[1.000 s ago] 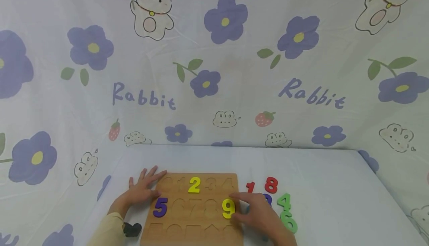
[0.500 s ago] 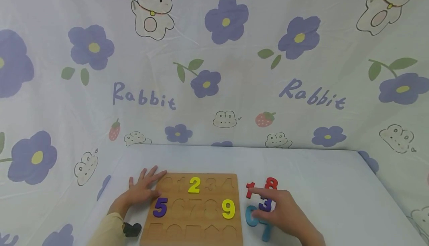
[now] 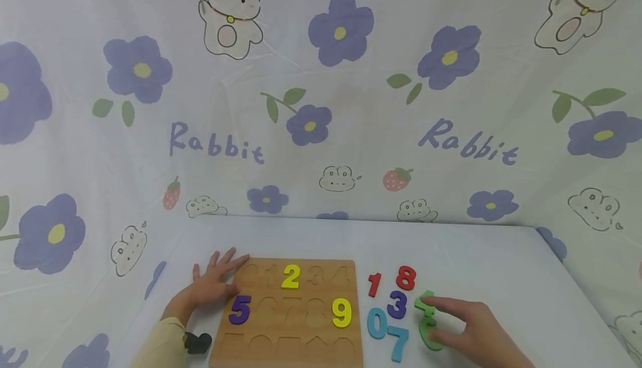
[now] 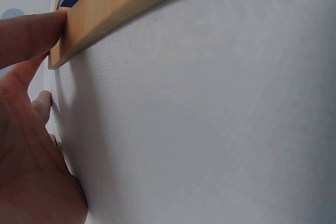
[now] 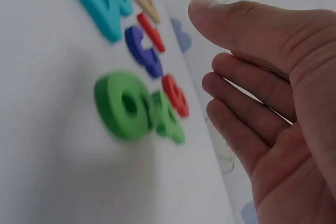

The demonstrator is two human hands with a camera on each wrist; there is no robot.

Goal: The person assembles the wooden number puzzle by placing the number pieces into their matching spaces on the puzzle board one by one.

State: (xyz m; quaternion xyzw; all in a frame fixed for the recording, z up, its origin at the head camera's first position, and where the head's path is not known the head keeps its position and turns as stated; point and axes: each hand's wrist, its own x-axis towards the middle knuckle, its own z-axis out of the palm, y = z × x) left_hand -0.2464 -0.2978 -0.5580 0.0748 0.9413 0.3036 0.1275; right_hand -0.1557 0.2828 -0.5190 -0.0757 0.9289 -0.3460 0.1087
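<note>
My left hand [image 3: 213, 284] rests on the left edge of a wooden number board [image 3: 273, 293], fingers spread and the thumb touching its rim near the purple number 5 [image 3: 242, 308]. A yellow number 2 [image 3: 291, 286] and a yellow number 9 [image 3: 348, 313] also sit on the board. To the right, my right hand [image 3: 473, 332] hovers with thumb and index finger apart by the green number 4 [image 3: 425, 299] and green number 6 [image 3: 426, 339]. In the right wrist view both green pieces stand apart from the relaxed fingers, which hold nothing.
Between board and right hand lie a red 1 [image 3: 374, 285], red 8 [image 3: 405, 278], purple 3 [image 3: 399, 305], blue 0 [image 3: 371, 324] and blue 7 [image 3: 399, 344]. A dark object [image 3: 198, 344] sits at my left wrist. A patterned curtain [image 3: 361, 100] hangs behind the white table [image 3: 501, 267].
My right hand has left the yellow 9 on the board and moved right, over the loose numbers, to the green 4 and 6. My left hand has stayed in place.
</note>
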